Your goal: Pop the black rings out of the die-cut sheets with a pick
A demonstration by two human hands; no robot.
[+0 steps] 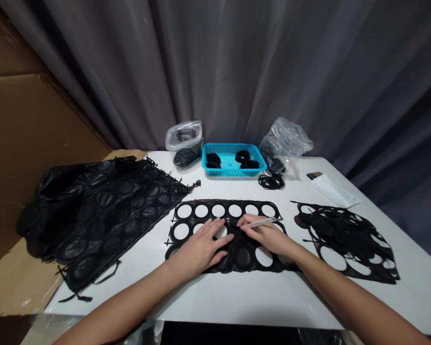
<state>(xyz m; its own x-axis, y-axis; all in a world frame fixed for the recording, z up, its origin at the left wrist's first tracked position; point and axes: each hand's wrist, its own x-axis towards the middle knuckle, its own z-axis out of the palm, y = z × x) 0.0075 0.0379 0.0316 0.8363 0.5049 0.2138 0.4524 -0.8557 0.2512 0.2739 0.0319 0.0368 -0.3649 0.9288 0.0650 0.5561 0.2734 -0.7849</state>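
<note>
A black sheet punched with round holes [233, 211] lies flat on the white table [237, 297] in front of me. My left hand [201, 249] rests palm down on its middle, fingers stretched out, pressing it. My right hand [267, 235] is closed in a pinch round a thin pale tool [264, 222], whose tip touches the sheet close to my left fingertips.
A thick pile of black sheets [100, 211] lies at the left, a heap of punched-out sheets [345, 239] at the right. At the back stand a turquoise basket [233, 160] holding black rings, two plastic bags [185, 141] [285, 139], loose black rings [271, 182] and a white paper [334, 190].
</note>
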